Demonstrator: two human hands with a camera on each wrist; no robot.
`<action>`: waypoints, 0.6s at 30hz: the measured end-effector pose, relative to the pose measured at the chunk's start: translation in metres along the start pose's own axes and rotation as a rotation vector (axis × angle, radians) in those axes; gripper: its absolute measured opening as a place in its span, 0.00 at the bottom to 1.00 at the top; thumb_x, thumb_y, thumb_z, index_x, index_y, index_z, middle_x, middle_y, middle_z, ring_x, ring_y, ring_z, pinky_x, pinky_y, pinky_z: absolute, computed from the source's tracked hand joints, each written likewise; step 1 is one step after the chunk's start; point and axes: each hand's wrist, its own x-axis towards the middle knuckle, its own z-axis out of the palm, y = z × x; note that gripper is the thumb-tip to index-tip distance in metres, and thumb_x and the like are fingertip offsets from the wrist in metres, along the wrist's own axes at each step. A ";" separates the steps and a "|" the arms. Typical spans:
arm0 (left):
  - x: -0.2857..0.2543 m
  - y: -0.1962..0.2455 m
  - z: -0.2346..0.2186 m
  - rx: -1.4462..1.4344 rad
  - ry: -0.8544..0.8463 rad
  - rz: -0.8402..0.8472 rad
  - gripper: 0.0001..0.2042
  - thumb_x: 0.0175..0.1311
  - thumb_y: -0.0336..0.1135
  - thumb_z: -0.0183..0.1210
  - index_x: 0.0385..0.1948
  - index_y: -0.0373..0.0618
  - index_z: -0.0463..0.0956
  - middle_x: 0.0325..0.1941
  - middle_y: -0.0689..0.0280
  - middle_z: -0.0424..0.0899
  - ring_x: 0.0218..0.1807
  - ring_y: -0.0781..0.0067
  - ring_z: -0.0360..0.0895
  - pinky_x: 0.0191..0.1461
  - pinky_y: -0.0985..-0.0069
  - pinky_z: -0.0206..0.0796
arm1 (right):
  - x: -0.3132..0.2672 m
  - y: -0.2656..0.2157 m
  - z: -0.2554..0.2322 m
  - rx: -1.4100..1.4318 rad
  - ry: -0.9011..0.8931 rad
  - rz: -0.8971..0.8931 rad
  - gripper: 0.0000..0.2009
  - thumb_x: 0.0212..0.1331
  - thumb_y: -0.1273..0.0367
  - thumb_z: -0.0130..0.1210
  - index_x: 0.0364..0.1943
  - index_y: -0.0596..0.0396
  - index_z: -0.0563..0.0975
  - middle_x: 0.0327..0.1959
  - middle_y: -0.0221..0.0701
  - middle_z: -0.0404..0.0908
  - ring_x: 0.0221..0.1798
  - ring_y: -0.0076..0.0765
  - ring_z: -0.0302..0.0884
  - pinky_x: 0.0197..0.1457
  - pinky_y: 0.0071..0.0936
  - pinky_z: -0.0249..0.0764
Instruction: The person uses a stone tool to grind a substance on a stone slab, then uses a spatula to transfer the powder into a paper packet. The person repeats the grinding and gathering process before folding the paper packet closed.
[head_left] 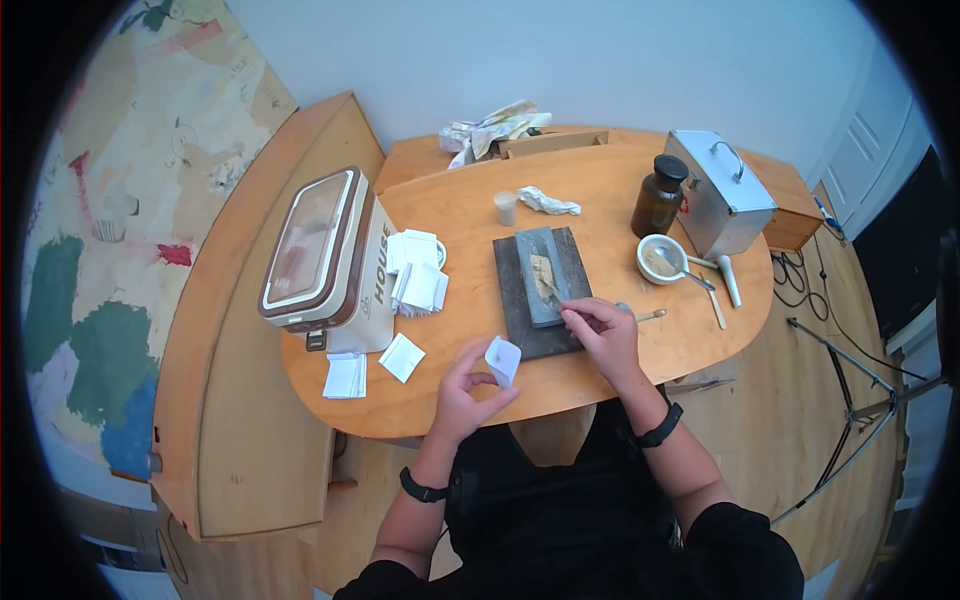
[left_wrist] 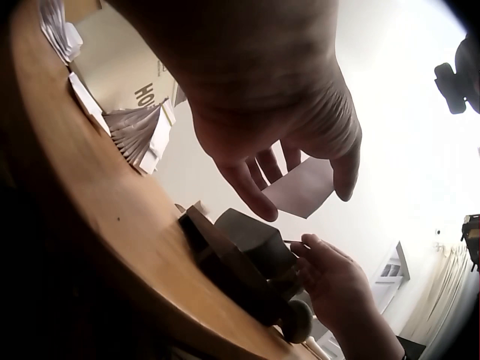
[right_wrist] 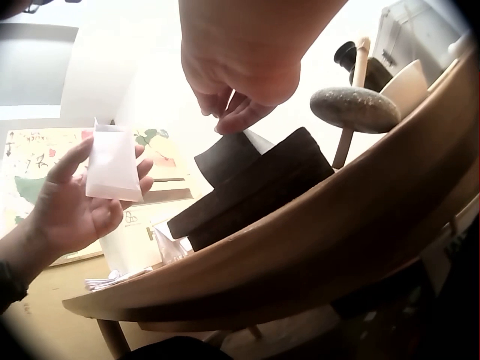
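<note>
My left hand [head_left: 462, 398] holds a small white paper packet [head_left: 504, 362] between thumb and fingers, its mouth tilted upward. In the right wrist view the packet [right_wrist: 112, 161] looks flat and slightly see-through. To the right, my right hand [head_left: 608, 335] pinches a thin, small tool [head_left: 555, 293] at the near end of a grey stone block [head_left: 537, 243]. Pale beige powder [head_left: 541, 270] lies along the block's top. Beneath the block is a dark slab [head_left: 512, 290]. The fingers hide most of the tool.
A white bowl [head_left: 648, 271] of powder stands right, before a brown bottle [head_left: 657, 200] and metal case [head_left: 725, 205]. A pebble [right_wrist: 352, 110] lies beside the slab. Paper packets [head_left: 415, 275] sit left by a cream box [head_left: 345, 270]. A small cup [head_left: 505, 210] and crumpled tissue [head_left: 548, 202] are behind.
</note>
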 end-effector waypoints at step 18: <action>0.096 0.004 -0.013 0.305 0.053 0.077 0.37 0.54 0.33 0.77 0.68 0.36 0.72 0.64 0.56 0.81 0.66 0.67 0.78 0.52 0.71 0.83 | -0.010 -0.016 -0.016 -0.108 -0.029 -0.157 0.07 0.64 0.77 0.64 0.44 0.62 0.87 0.42 0.34 0.88 0.41 0.24 0.85 0.42 0.19 0.80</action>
